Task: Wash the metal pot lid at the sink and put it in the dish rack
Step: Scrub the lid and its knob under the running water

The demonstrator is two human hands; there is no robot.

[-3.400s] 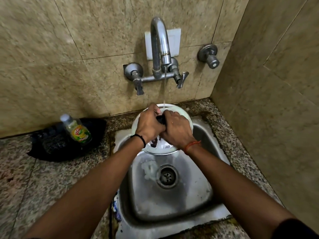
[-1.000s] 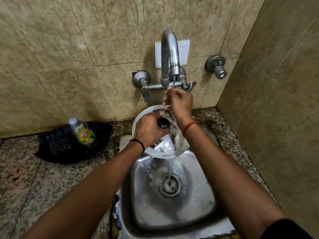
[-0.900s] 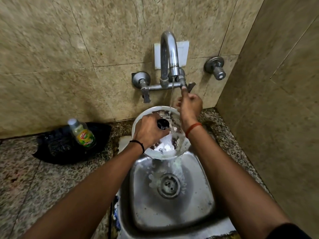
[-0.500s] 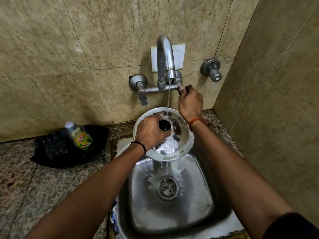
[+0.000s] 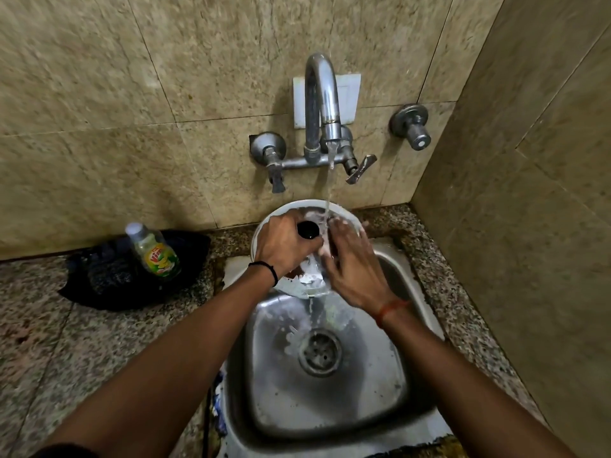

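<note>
The round metal pot lid with a black knob is held tilted over the back of the steel sink, under the running tap. My left hand grips the lid at the knob. My right hand lies flat on the lid's wet top face, fingers straight, beside the knob. Water strikes the lid and runs off its lower edge into the sink. No dish rack is in view.
A small bottle with a green and yellow label stands on a black cloth on the speckled stone counter to the left. Tiled walls close in behind and on the right. A separate valve knob juts from the back wall.
My right hand has left the tap's right handle and come down onto the lid. The water stream is now stronger than before. My left hand keeps its hold at the knob.
</note>
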